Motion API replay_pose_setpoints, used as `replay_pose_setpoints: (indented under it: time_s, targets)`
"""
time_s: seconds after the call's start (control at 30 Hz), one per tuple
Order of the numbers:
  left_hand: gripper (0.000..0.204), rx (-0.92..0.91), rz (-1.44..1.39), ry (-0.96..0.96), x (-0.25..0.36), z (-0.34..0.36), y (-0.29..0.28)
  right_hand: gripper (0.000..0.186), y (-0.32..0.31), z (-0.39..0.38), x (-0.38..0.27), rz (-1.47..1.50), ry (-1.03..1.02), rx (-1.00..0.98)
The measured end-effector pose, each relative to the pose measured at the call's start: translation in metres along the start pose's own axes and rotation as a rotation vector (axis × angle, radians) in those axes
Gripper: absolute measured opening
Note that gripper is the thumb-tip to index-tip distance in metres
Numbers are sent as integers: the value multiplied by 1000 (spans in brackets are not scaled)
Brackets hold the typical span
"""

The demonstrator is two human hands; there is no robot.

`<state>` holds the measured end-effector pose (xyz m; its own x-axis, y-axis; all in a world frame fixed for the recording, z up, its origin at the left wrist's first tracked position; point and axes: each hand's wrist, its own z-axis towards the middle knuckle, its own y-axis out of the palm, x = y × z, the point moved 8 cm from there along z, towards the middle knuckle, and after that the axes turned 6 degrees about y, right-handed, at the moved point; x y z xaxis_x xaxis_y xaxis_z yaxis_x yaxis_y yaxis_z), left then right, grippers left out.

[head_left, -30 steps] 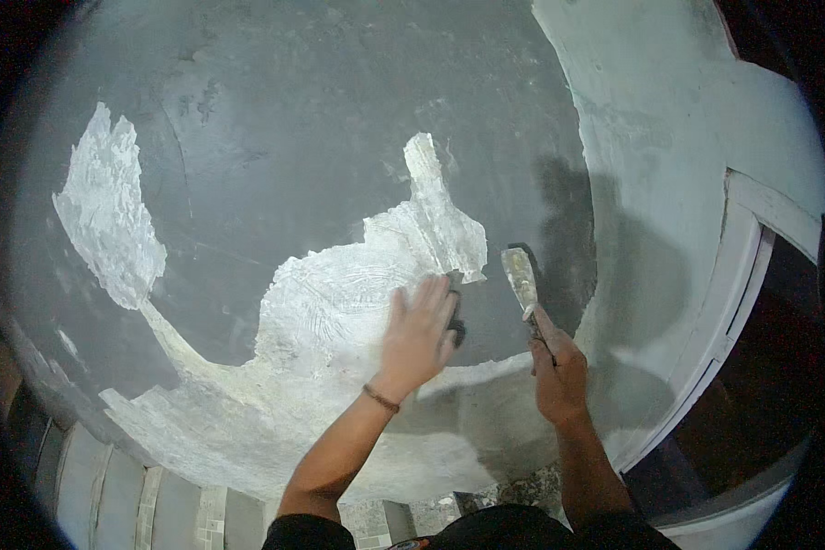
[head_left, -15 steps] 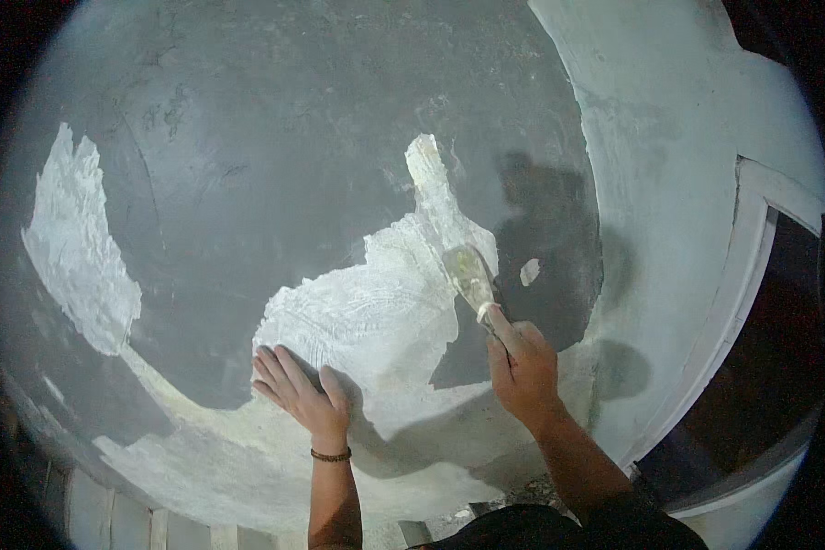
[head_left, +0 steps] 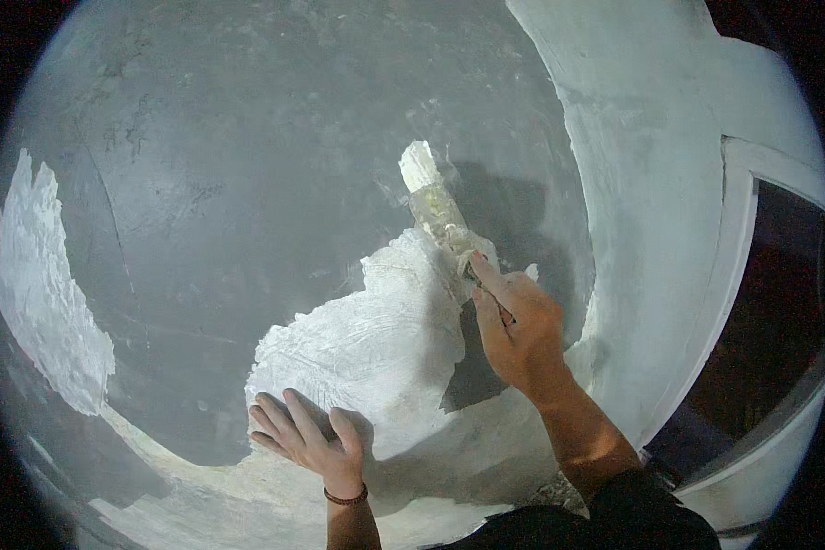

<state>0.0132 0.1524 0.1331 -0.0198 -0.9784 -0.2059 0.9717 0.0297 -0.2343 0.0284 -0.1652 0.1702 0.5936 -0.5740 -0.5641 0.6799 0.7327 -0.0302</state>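
My right hand (head_left: pixel 522 335) is closed round the handle of a scraper (head_left: pixel 438 211), index finger stretched along it toward the blade. The blade lies on the wall, over the narrow upper strip of a bare white patch (head_left: pixel 357 335) in the dark grey coating (head_left: pixel 266 183). Pale smears mark the scraper's blade. Lower left, my left hand (head_left: pixel 312 440) rests flat with fingers spread at the bottom edge of the white patch, holding nothing. A beaded bracelet circles that wrist.
Another ragged white patch (head_left: pixel 46 284) shows at the far left of the wall. To the right, beyond the grey coating's edge, is a pale wall strip (head_left: pixel 651 220), then a white door frame (head_left: pixel 733 247) around a dark opening (head_left: pixel 761 302).
The scraper and my right hand have moved up and slightly left along the narrow white strip. My left hand sits lower in the picture; the whole view has shifted somewhat.
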Motion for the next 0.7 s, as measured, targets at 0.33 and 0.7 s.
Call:
replay_pose_setpoints:
  time_s: [0.33,0.7]
  targets:
    - [57,-2,-74,73,3,-1,-6,37,1,17,-10,-21,-52,76]
    - [58,16,-148,98,12,13,-15,38,-5,26,-7,9,-34,14]
